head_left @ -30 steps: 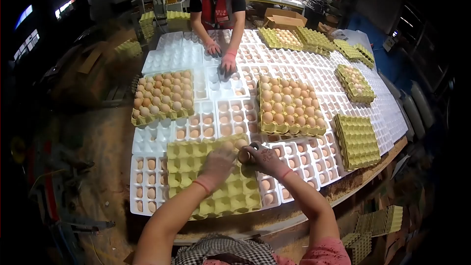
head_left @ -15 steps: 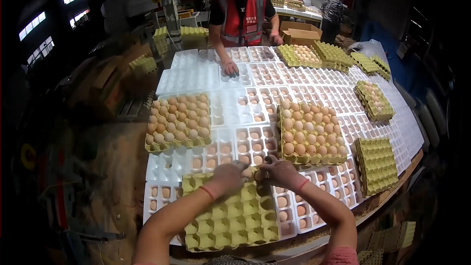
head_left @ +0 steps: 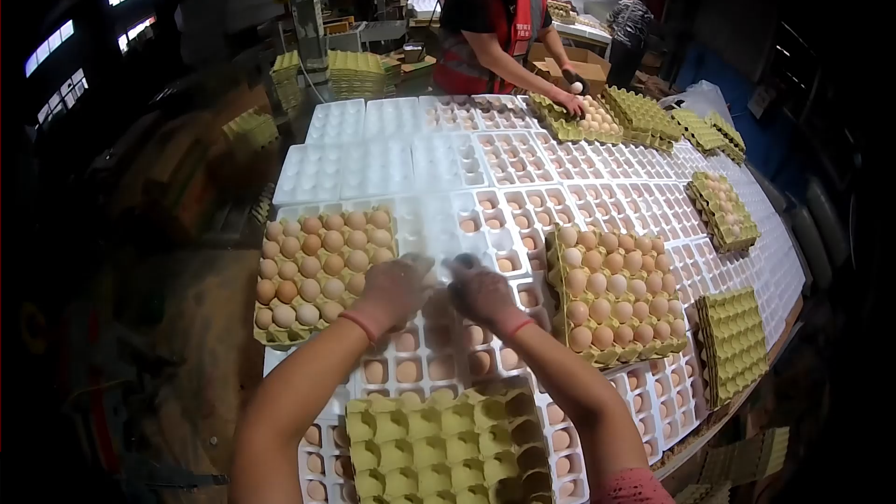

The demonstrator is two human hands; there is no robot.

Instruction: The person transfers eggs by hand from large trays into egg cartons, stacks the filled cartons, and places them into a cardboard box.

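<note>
My left hand (head_left: pixel 392 291), in a thin glove, is over the white egg trays just right of a full carton tray of brown eggs (head_left: pixel 322 266). Its fingers are curled and blurred; what they hold is hidden. Close beside it, my right hand (head_left: pixel 483 294) has its fingertips bent together over the pale cells, and its contents cannot be made out either. Beneath them lie white plastic trays (head_left: pixel 439 233), some cells bare and others holding eggs (head_left: pixel 408 371). Nearest me is an empty yellow-green carton tray (head_left: pixel 439 448).
Another full egg carton (head_left: pixel 618 294) sits to the right, with stacked empty cartons (head_left: pixel 735 345) beyond it. Across the table a co-worker in a red vest (head_left: pixel 495 28) handles eggs at a carton (head_left: pixel 597 121). Carton stacks (head_left: pixel 355 75) stand behind at left.
Both my hands have moved forward from the top edge of the near carton to the white trays. The co-worker has shifted right, from the white trays to the far carton, and now holds an egg.
</note>
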